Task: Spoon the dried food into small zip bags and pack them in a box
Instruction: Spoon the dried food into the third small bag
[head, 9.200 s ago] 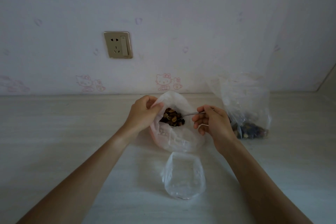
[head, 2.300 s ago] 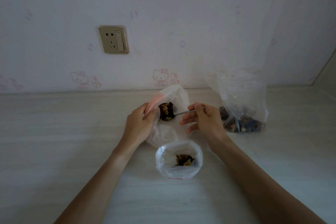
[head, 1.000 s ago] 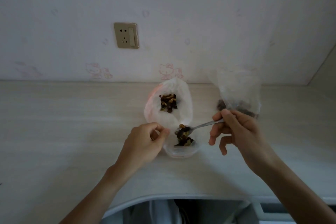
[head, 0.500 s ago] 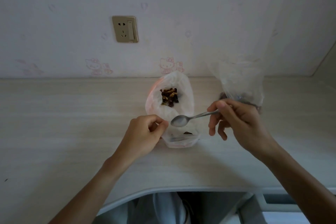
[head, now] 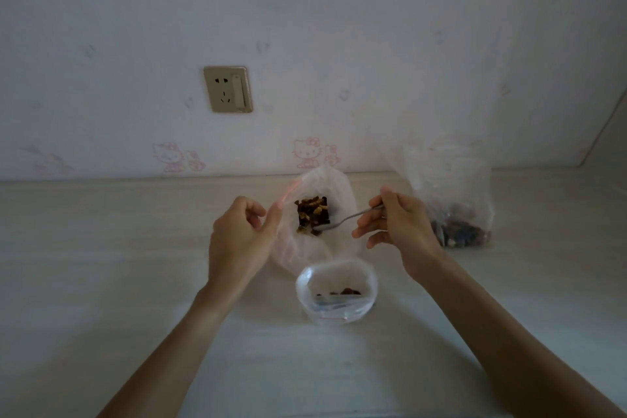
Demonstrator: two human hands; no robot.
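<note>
The spoon (head: 349,218), gripped by right fingers (head: 364,221), has been returned to the big bag (head: 342,193), whose 9 o'clock rim is pinched by left fingers (head: 268,219); another scoop is begun for the small bag (head: 336,290).

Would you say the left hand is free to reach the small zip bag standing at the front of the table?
Probably yes. The left hand pinches the rim of the big bag, so it must let go first. Nothing lies between it and the small zip bag; the table there is bare.

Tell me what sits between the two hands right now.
In the head view, the big open bag of dried food sits between left hand and right hand; the spoon reaches into it.
</note>
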